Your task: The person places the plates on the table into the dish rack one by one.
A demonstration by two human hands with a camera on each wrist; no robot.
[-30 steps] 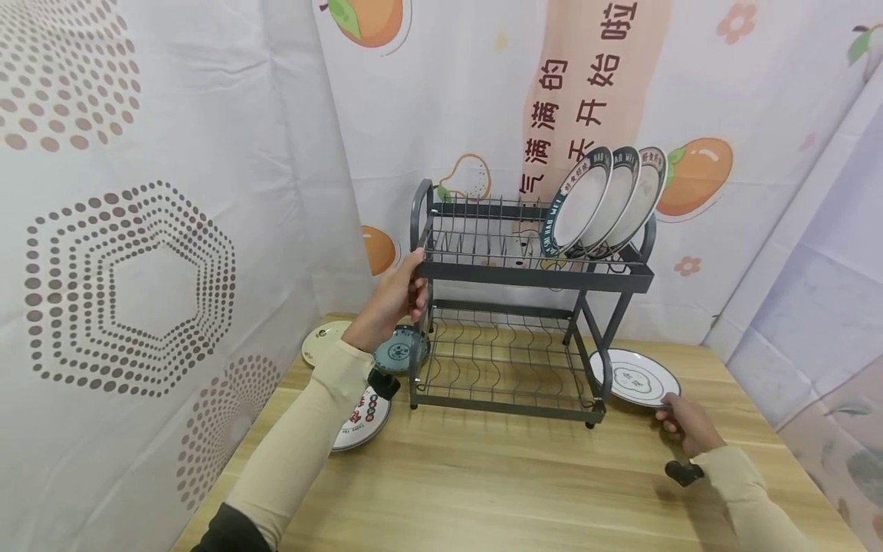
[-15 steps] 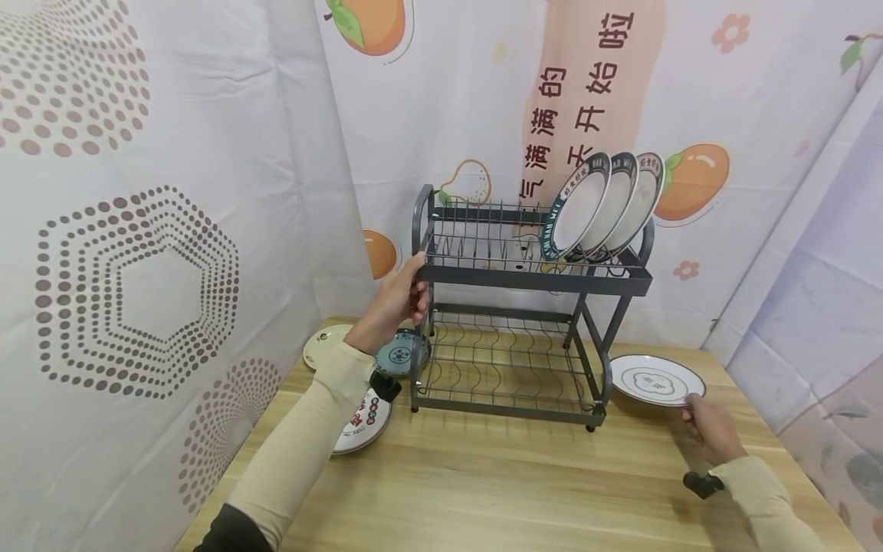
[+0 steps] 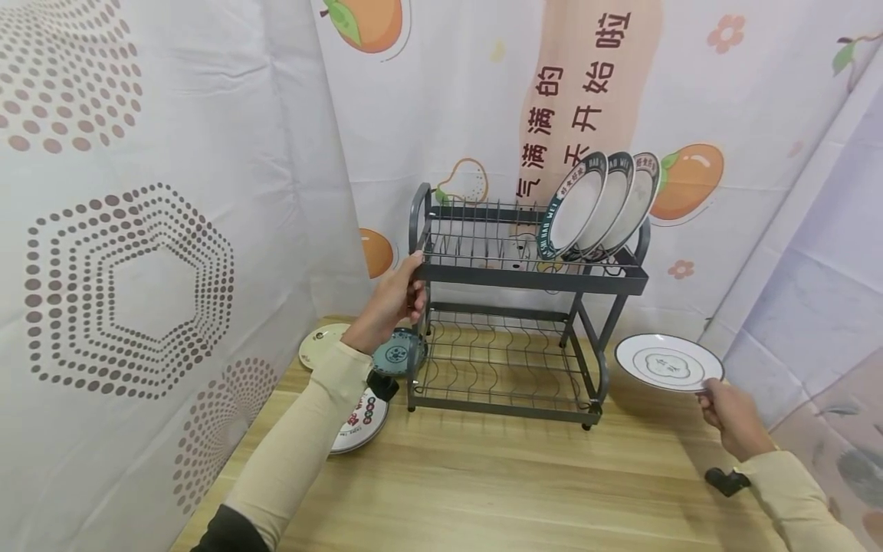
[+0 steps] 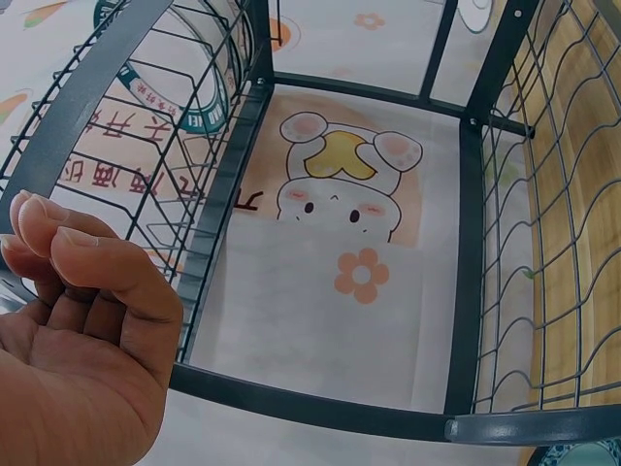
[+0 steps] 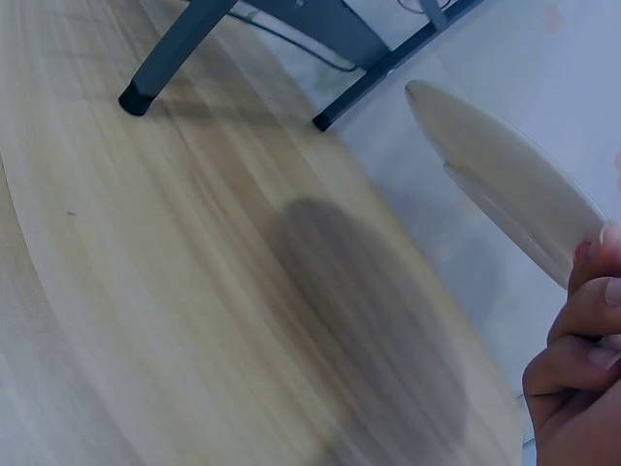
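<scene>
- The right hand (image 3: 736, 414) pinches the near right rim of a white plate (image 3: 669, 363) between thumb and curled fingers, with no gap left in the grip.
- The plate hangs face up in the air, right of the dish rack (image 3: 531, 278) and apart from it; its shadow (image 5: 378, 320) falls on the wooden table (image 3: 483, 483).
- The left hand (image 3: 392, 297), fingers curled in, grips the rack at the front left corner of its upper tier.
- On that tier, three dark-rimmed plates (image 3: 612, 208) lean in a row at the right end.
- On the table left of the rack lie a cream plate (image 3: 319, 345), a blue patterned plate (image 3: 396, 354) and, nearer the camera, a plate with red lettering (image 3: 359, 431), partly hidden by the left arm.
- Behind, a white curtain (image 3: 428, 100) carries orange fruit prints and Chinese characters.
</scene>
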